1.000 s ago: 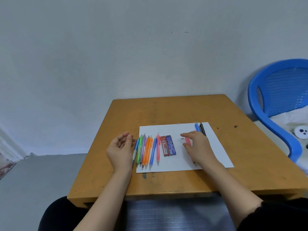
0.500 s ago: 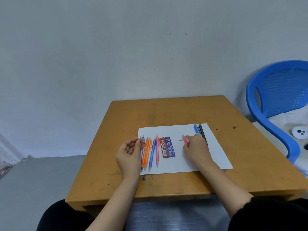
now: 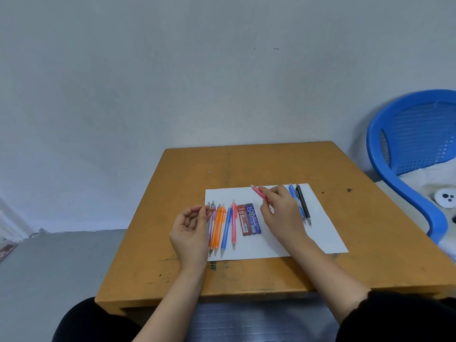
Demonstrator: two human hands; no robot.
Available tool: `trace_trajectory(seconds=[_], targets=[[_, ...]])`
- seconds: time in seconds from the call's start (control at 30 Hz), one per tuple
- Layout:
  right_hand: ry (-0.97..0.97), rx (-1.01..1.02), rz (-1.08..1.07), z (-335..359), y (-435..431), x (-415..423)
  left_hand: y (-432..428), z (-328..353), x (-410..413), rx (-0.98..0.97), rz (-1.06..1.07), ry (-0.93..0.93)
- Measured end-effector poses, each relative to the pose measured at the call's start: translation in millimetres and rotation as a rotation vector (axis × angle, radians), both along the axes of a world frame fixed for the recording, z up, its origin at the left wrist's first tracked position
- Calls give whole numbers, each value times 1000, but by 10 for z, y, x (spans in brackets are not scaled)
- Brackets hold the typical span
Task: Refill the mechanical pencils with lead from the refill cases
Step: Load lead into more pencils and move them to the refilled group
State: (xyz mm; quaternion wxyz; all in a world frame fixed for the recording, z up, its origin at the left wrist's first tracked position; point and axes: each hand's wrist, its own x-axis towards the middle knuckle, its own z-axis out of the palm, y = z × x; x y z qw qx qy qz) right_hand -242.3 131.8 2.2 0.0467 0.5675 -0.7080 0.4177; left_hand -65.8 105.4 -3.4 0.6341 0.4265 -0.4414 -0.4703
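Observation:
My right hand [image 3: 281, 215] grips a pink mechanical pencil [image 3: 259, 193], lifted off the white paper [image 3: 320, 233] and pointing up to the left. My left hand [image 3: 191, 230] pinches a thin stick of lead [image 3: 218, 211] between thumb and forefinger, held level above a row of several coloured pencils [image 3: 222, 225]. Right of that row lie a red refill case [image 3: 243, 219] and a blue refill case [image 3: 254, 219], side by side. A blue pencil [image 3: 293, 196] and a black pencil [image 3: 303, 206] lie beyond my right hand.
The paper rests on a small orange-brown wooden table [image 3: 246, 164] against a pale wall. A blue plastic chair [image 3: 407, 149] with white cloth on its seat stands at the right. Grey floor shows at the left.
My right hand has picked up the pink pencil from the paper and raised it. My left hand moved right over the pencil row, now pinching a stick of lead.

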Motion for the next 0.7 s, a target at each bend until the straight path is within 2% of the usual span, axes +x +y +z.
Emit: trace_trajectory(seconds=[0.2, 0.7], targets=[[9, -105, 131, -99, -2, 26, -18, -12, 10, 40, -1, 31], [56, -152, 140, -279, 114, -42, 39, 63, 22, 59, -97, 96]])
